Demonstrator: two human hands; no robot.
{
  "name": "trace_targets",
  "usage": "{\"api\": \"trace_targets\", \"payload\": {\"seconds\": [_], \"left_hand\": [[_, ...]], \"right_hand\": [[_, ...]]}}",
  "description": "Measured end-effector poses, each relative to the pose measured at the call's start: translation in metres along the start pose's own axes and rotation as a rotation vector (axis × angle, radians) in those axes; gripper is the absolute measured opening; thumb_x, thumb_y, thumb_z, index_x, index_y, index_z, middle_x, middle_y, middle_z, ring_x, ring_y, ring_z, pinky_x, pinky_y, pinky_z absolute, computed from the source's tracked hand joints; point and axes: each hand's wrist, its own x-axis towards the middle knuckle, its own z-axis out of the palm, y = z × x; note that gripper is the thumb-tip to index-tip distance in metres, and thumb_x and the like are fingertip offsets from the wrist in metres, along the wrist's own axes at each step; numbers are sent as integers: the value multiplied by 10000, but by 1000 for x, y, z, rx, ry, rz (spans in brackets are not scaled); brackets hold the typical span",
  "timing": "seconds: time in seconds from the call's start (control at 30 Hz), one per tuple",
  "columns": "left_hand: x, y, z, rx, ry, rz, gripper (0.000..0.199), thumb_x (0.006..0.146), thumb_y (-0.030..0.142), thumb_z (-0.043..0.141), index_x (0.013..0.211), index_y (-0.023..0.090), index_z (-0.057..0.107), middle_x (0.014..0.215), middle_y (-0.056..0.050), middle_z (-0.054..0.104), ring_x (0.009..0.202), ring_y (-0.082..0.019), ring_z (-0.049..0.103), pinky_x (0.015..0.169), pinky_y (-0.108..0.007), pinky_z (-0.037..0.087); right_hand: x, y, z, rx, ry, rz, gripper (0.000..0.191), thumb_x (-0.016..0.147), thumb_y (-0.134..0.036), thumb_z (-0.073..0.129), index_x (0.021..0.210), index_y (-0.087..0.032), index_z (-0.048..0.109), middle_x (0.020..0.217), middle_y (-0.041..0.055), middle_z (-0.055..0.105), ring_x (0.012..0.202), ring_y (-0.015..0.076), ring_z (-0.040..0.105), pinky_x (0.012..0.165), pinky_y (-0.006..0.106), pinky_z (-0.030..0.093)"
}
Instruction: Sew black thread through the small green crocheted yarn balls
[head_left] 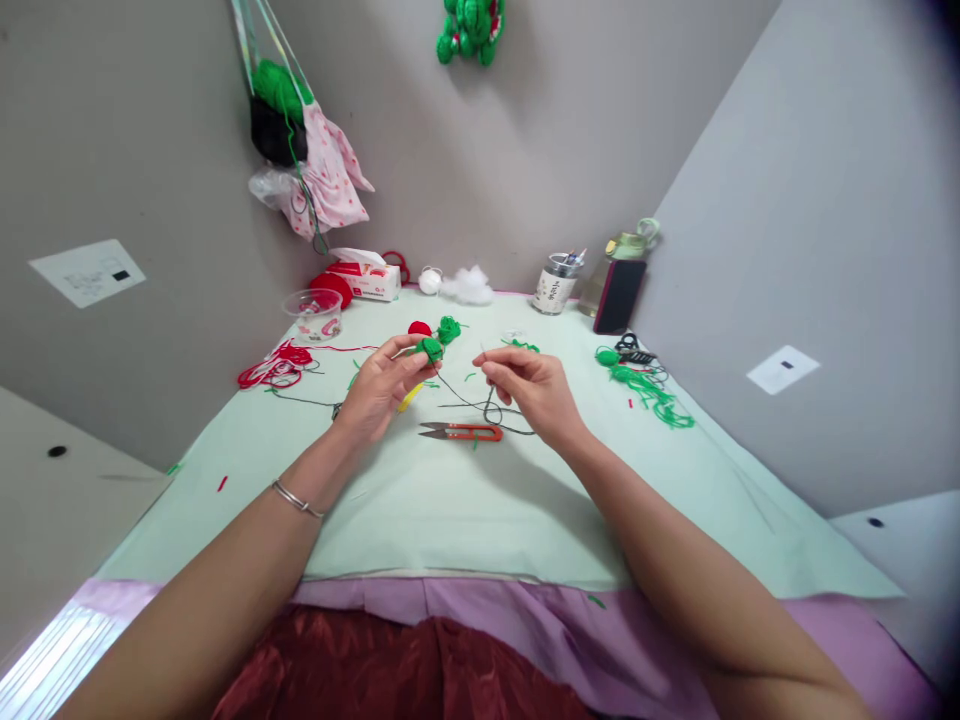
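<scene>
Thin dark yarn (451,386) stretches and loops between the left hand (379,388) and the right hand (538,392), barring that gap beyond the orange-handled metal snips (461,427). Nearer the body, the flat pale green tablecloth (465,525) leaves open passage; farther right, tangled bright green yarn (637,383) obstructs.

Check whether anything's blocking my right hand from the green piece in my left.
Nothing visible blocks your right hand from the green piece in your left hand; only dark thread droops between them.

Upright phone (620,297) before green bottle (597,283)
</scene>
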Motion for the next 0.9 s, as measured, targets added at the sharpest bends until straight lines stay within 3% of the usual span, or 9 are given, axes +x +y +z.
{"api": "trace_targets", "payload": {"seconds": [0.2, 0.43, 0.63, 0.9], "left_hand": [[-3, -1, 3, -113, -89, -96, 286, 763, 316, 782, 1011, 207, 690, 1012, -26, 720, 908, -144, 680, 1018, -332, 508], [-7, 3, 6, -70, -154, -144, 294, 769, 331, 768, 1022, 198, 706, 1032, -54, 720, 921, -179, 682, 992, -363, 525], [-10, 2, 8, -66, -235, -132, 325, 749, 223, 775, 1065, 220, 699, 1054, -37, 706, 1026, -179, 643, 1058, -378, 478], [-8, 0, 1, -43, -321, -128, 316, 743, 232, 796, 1043, 227, 699, 1024, -23, 680, 1011, -172, 608, 1033, -360, 463]], "right_hand": [[-12, -9, 17, 40, -98, 28, 256, 810, -391, 712, 916, -160, 743, 666, -6, 600, 536, 79, 424, 503, 241, 373], [-6, -6, 13, 145, -24, 86, 267, 749, -394, 773, 819, -156, 676, 642, -23, 589, 516, 75, 472, 485, 230, 389], [-4, 0, 13, 272, -94, 253, 321, 724, -380, 788, 924, -140, 714, 636, -30, 581, 510, 70, 475, 502, 235, 400], [-4, 0, 9, 307, -157, 271, 244, 722, -357, 796, 760, -151, 670, 587, -46, 540, 475, 51, 446, 487, 215, 363]]}}
